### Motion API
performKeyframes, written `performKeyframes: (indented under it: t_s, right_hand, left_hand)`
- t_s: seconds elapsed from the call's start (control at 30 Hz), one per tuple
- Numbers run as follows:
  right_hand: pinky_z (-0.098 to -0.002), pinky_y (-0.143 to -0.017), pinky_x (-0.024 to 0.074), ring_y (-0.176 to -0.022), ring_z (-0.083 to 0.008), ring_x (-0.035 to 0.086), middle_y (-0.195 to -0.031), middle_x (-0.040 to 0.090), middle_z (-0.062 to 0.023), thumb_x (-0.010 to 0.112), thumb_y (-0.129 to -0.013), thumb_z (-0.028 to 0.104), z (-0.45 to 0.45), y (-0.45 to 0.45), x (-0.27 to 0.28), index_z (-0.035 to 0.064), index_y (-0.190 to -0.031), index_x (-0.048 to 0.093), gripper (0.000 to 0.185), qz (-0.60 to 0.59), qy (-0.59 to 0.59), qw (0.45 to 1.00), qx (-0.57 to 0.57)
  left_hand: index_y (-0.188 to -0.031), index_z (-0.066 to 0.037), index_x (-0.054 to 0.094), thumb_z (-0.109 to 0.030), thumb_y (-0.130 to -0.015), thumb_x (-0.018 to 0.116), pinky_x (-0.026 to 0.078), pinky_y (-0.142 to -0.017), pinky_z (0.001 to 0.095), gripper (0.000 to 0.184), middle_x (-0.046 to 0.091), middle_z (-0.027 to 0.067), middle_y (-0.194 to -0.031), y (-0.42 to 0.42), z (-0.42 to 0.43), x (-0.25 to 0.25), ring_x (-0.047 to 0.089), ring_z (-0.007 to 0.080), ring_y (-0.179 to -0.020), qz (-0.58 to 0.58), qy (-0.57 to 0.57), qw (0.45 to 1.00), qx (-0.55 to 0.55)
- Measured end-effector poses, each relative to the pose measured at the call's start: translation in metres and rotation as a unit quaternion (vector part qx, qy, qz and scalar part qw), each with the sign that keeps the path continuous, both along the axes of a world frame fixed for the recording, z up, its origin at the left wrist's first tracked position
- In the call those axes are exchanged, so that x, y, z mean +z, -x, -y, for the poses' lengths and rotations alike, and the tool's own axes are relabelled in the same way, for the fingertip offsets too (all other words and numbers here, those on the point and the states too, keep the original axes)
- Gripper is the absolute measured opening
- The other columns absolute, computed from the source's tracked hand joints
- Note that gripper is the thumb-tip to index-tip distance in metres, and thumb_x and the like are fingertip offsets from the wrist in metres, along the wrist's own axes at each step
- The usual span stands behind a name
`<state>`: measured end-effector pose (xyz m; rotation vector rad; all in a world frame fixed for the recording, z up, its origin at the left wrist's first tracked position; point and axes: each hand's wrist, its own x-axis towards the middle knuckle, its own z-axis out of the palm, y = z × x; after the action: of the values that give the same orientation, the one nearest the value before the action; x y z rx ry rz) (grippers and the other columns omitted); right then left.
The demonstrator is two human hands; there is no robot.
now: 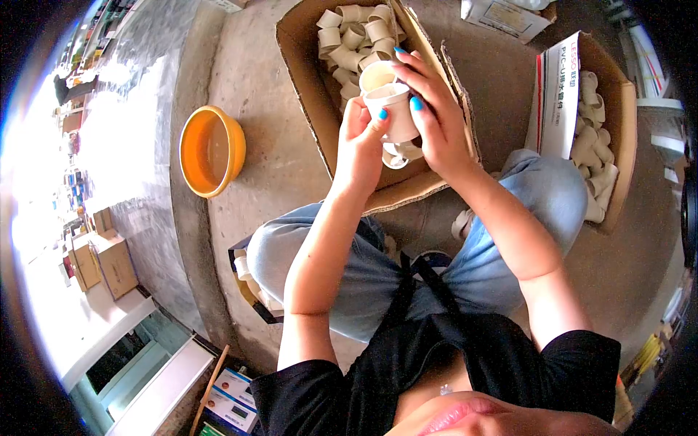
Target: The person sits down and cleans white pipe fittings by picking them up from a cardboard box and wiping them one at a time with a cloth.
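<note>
Cupping a white pipe fitting, both hands wrap round it above the cardboard box of fittings

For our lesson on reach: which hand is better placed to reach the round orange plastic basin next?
Left, probably: the basin stands on that side, nearer the left hand than the right hand.

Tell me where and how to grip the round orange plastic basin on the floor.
Probably by the rim of the basin, on the side facing the large open brown cardboard box, from above: thumb inside, fingers outside. It sits mouth up, wide and open, and the bare concrete floor between should leave finger room.
</note>
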<state>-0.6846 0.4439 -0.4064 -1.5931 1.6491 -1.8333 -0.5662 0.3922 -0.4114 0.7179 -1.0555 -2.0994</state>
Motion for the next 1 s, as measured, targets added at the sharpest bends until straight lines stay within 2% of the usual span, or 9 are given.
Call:
performKeyframes:
  t_s: [0.13, 0.2, 0.33, 0.43, 0.53, 0.67, 0.8, 0.93, 1.0]
  right_hand:
    - [-0.0485, -0.103, 0.0235, -0.122, -0.0337, 0.036, -0.125, 0.048, -0.008, 0.047, -0.077, 0.021, -0.004, -0.007, 0.007, 0.0115, -0.116, 0.054, 0.04, -0.241, 0.013, 0.97, 0.039]
    - [-0.0488, -0.103, 0.0231, -0.121, -0.033, 0.037, -0.124, 0.049, -0.0072, 0.048, -0.077, 0.023, -0.007, -0.013, 0.006, 0.0121, -0.113, 0.056, 0.039, -0.316, -0.005, 0.948, 0.037]
    - [-0.0482, -0.1, 0.0267, -0.114, -0.0311, 0.043, -0.118, 0.052, -0.0066, 0.049, -0.076, 0.021, 0.002, 0.0, 0.002, 0.014, -0.107, 0.059, 0.034, -0.256, -0.003, 0.966, -0.024]
    - [-0.0377, -0.095, 0.034, -0.107, -0.0277, 0.049, -0.111, 0.055, -0.0115, 0.043, -0.079, 0.016, 0.01, 0.007, -0.014, 0.0076, -0.103, 0.058, 0.029, -0.008, -0.011, 1.0, 0.005]
    - [-0.0308, -0.092, 0.0369, -0.101, -0.024, 0.054, -0.108, 0.056, -0.015, 0.038, -0.083, 0.012, 0.011, 0.018, -0.017, 0.0002, -0.103, 0.055, 0.029, 0.336, -0.115, 0.93, 0.098]
    - [-0.0321, -0.095, 0.0352, -0.104, -0.0243, 0.052, -0.111, 0.055, -0.0161, 0.037, -0.083, 0.011, 0.006, 0.007, -0.005, -0.0013, -0.108, 0.051, 0.031, 0.194, -0.061, 0.976, 0.073]
    - [-0.0411, -0.103, 0.0255, -0.119, -0.0358, 0.037, -0.125, 0.04, -0.0206, 0.046, -0.077, 0.016, 0.002, 0.001, 0.0, -0.0008, -0.12, 0.039, 0.047, -0.078, -0.04, 0.995, 0.052]
    - [-0.0426, -0.105, 0.0214, -0.122, -0.0419, 0.031, -0.132, 0.03, -0.0247, 0.048, -0.074, 0.024, -0.001, -0.003, -0.003, -0.004, -0.13, 0.026, 0.067, -0.166, -0.026, 0.985, 0.038]
    - [-0.0425, -0.105, 0.022, -0.123, -0.0432, 0.029, -0.136, 0.024, -0.0258, 0.05, -0.072, 0.015, -0.003, -0.005, -0.001, -0.004, -0.133, 0.022, 0.07, -0.183, -0.013, 0.981, 0.057]
  left_hand:
    - [-0.109, -0.003, 0.047, -0.011, -0.087, 0.05, 0.041, -0.088, 0.0304, 0.024, 0.055, 0.0079, -0.106, 0.001, -0.006, -0.014, 0.052, 0.0163, -0.099, 0.005, -0.046, 0.997, 0.06]
    - [-0.124, -0.005, 0.041, -0.008, -0.088, 0.044, 0.04, -0.091, 0.031, 0.036, 0.05, 0.0099, -0.119, -0.001, -0.009, -0.015, 0.048, 0.0191, -0.11, -0.12, -0.173, 0.977, 0.019]
    - [-0.119, -0.004, 0.041, -0.016, -0.089, 0.048, 0.038, -0.092, 0.029, 0.033, 0.05, 0.0089, -0.115, 0.005, -0.009, -0.015, 0.048, 0.0169, -0.107, -0.017, -0.026, 0.999, 0.017]
    - [-0.129, -0.004, 0.035, -0.023, -0.088, 0.051, 0.034, -0.096, 0.0315, 0.047, 0.045, 0.0098, -0.124, 0.002, -0.006, -0.014, 0.044, 0.0196, -0.113, -0.037, -0.022, 0.999, -0.01]
    - [-0.121, -0.004, 0.037, -0.02, -0.087, 0.054, 0.033, -0.095, 0.0322, 0.042, 0.049, 0.0091, -0.117, 0.007, -0.013, 0.001, 0.045, 0.0165, -0.109, -0.057, -0.037, 0.998, -0.013]
    - [-0.121, -0.002, 0.039, -0.028, -0.086, 0.054, 0.034, -0.094, 0.0331, 0.045, 0.049, 0.0088, -0.116, 0.001, -0.006, 0.005, 0.044, 0.017, -0.111, -0.076, -0.082, 0.994, -0.017]
    - [-0.119, -0.003, 0.043, -0.029, -0.09, 0.047, 0.037, -0.092, 0.0347, 0.039, 0.051, 0.0099, -0.113, -0.005, 0.004, -0.005, 0.049, 0.0202, -0.106, -0.058, -0.085, 0.995, 0.004]
    - [-0.116, -0.003, 0.045, -0.028, -0.09, 0.046, 0.038, -0.091, 0.0356, 0.036, 0.052, 0.0097, -0.112, -0.011, 0.01, -0.007, 0.05, 0.0206, -0.105, -0.033, -0.062, 0.997, 0.012]
    - [-0.116, -0.003, 0.045, -0.028, -0.091, 0.043, 0.039, -0.092, 0.0372, 0.036, 0.052, 0.0103, -0.114, -0.011, 0.014, -0.009, 0.049, 0.0215, -0.107, -0.032, -0.09, 0.995, 0.017]
